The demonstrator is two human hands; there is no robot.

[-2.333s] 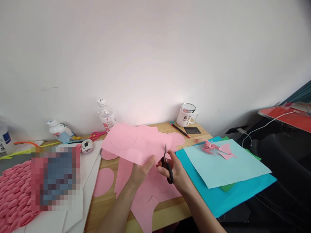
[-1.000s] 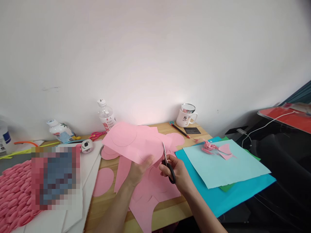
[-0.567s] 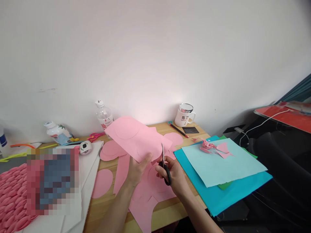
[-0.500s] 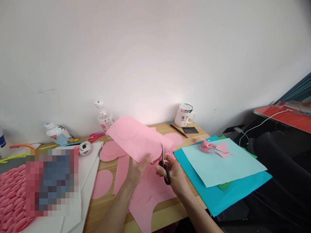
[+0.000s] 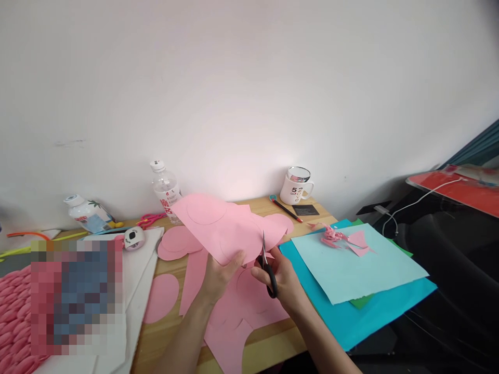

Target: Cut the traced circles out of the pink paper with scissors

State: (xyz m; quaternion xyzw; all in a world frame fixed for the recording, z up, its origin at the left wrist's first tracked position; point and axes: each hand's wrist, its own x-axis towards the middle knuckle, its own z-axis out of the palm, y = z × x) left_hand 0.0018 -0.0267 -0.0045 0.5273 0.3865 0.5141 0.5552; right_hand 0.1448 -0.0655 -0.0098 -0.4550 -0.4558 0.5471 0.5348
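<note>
A sheet of pink paper [image 5: 212,228] with pencilled circles is raised above the wooden table, its lower edge pinched in my left hand [image 5: 220,275]. My right hand [image 5: 283,275] grips black-handled scissors [image 5: 270,278] by the loops. Their blades lie across the sheet's right part, along a drawn curve. Beneath my hands, more pink paper [image 5: 257,301] with drawn circles lies flat. A cut pink circle [image 5: 161,297] rests to the left, and several rounded pink pieces [image 5: 179,243] are stacked behind it.
A plastic bottle [image 5: 166,189] and a white mug [image 5: 295,192] stand by the wall, with a pencil [image 5: 286,209] near the mug. Pink scraps [image 5: 333,236] lie on light blue paper [image 5: 362,275] at right. Pink-handled scissors [image 5: 152,219] and a white bottle [image 5: 89,214] are at left.
The scissors have shifted slightly right and their blades look closer to upright. The held sheet has tipped a little, its top edge lower, and its right end now bends downward.
</note>
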